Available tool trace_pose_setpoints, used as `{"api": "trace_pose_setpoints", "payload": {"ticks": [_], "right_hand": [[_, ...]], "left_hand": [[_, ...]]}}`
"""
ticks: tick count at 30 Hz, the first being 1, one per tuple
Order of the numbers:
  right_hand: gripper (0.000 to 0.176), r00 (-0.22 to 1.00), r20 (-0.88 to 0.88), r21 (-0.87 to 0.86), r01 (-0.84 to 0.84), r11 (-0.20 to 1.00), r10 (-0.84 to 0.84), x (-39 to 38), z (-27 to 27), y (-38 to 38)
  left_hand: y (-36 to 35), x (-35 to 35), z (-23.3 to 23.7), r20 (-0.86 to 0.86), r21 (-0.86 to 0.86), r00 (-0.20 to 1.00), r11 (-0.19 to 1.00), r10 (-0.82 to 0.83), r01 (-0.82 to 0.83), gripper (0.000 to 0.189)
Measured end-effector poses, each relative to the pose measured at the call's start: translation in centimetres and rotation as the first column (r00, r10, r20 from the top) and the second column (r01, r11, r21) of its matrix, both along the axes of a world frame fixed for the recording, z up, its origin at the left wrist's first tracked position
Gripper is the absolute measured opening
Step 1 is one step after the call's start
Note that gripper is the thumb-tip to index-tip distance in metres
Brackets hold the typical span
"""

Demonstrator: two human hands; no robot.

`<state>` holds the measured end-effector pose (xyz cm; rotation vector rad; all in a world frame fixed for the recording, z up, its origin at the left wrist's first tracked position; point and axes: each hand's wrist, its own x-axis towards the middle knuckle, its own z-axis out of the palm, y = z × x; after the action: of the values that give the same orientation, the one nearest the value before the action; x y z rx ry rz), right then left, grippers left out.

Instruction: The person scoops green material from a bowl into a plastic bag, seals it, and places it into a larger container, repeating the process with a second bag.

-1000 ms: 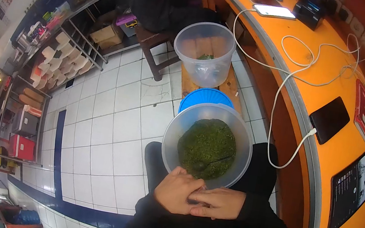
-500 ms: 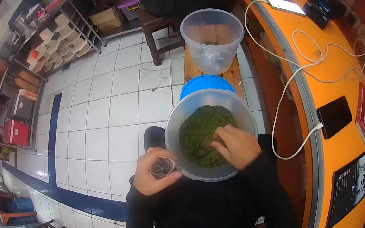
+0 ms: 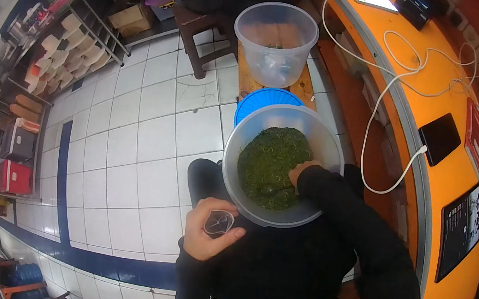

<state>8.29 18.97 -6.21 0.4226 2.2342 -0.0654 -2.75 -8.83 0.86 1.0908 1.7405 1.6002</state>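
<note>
A large translucent plastic tub [image 3: 333, 144] sits at my lap, partly filled with a moist green chopped mixture [image 3: 274, 152]. My right hand [image 3: 304, 172] reaches inside at the right wall, its fingers curled and partly hidden by the sleeve. By its fingertips, the rounded bowl of a spoon [image 3: 269, 189] lies in the mixture; the handle runs toward the hand. In my left hand [image 3: 207, 233] is a small clear plastic cup [image 3: 218, 222], gripped between thumb and fingers just left of the tub's near rim. No green shows in the cup.
Behind the tub are a blue lid [image 3: 266, 100] and a second translucent tub [image 3: 275, 40] on a wooden bench [image 3: 248, 80]. An orange counter [image 3: 412, 97] along the right holds phones, a tablet [image 3: 460, 233] and white cables. Someone in dark clothing sits on a stool [image 3: 199, 33] beyond.
My right hand has moved deeper and lower into the tub, with the sleeve now over its rim. My left hand still holds the cup, and the view has shifted slightly.
</note>
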Motion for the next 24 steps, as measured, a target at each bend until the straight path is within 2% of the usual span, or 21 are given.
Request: {"api": "trace_pose_setpoints", "payload": {"ticks": [1, 3, 7, 9, 10, 12, 14, 16, 18, 20, 22, 24], "right_hand": [[0.038, 1.0, 0.001, 0.002, -0.002, 1.0, 0.002, 0.0, -0.1, -0.1], [0.038, 0.989, -0.124, -0.053, 0.072, 0.996, -0.078, 0.1, 0.0, -0.1], [0.031, 0.977, -0.196, -0.088, 0.069, 0.994, -0.085, -0.2, 2.0, 0.4], [0.024, 0.952, -0.306, 0.063, 0.011, 0.998, 0.009, -0.2, 3.4, 0.8], [0.024, 0.952, -0.306, 0.06, 0.014, 0.998, 0.005, -0.3, 4.2, 0.9], [0.018, 0.868, -0.493, 0.146, 0.148, 0.978, -0.057, -0.7, 5.5, 1.0], [0.018, 0.861, -0.508, 0.191, 0.11, 0.975, 0.003, -1.1, 5.1, 1.2], [0.018, 0.853, -0.518, 0.237, 0.073, 0.969, 0.063, -1.5, 3.8, 1.1], [0.016, 0.924, -0.377, 0.158, -0.006, 0.987, 0.066, -1.7, 1.6, 0.0], [0.016, 0.921, -0.386, 0.117, -0.012, 0.993, 0.057, -1.7, 0.3, -0.4], [0.016, 0.922, -0.383, 0.068, -0.027, 0.997, 0.051, -1.9, 1.0, -0.4], [0.02, 0.908, -0.406, 0.123, -0.057, 0.991, 0.102, -1.9, 2.4, 0.7]], "left_hand": [[0.0, 0.0, 0.1, -0.016, -0.005, 1.0, 1.0, -0.002, 0.001, 0.04], [0.0, -0.1, 0.2, -0.033, -0.006, 0.999, 1.0, -0.001, 0.001, 0.039], [-0.1, -0.4, 0.2, -0.086, -0.015, 0.996, 1.0, -0.004, 0.003, 0.039], [-0.3, -0.5, -0.1, -0.111, -0.032, 0.994, 0.999, -0.017, 0.013, 0.041], [-0.3, -0.5, -0.3, -0.126, -0.031, 0.992, 0.999, -0.019, 0.015, 0.041], [-0.2, -0.4, -0.2, -0.145, -0.031, 0.989, 0.999, -0.024, 0.02, 0.04], [-0.1, 0.0, 0.2, -0.02, -0.056, 1.0, 0.998, 0.009, -0.01, 0.038], [0.2, 0.1, 0.3, -0.024, -0.061, 1.0, 0.998, 0.0, -0.001, 0.037], [0.5, 0.2, 0.3, -0.031, -0.063, 0.999, 0.998, -0.012, 0.01, 0.037], [0.6, 0.1, 0.4, -0.083, -0.068, 0.996, 0.997, -0.03, 0.024, 0.037], [0.6, 0.1, 0.5, -0.071, -0.079, 0.997, 0.997, -0.023, 0.017, 0.036], [0.5, 0.1, 0.4, -0.054, -0.094, 0.998, 0.995, -0.022, 0.017, 0.035]]}}
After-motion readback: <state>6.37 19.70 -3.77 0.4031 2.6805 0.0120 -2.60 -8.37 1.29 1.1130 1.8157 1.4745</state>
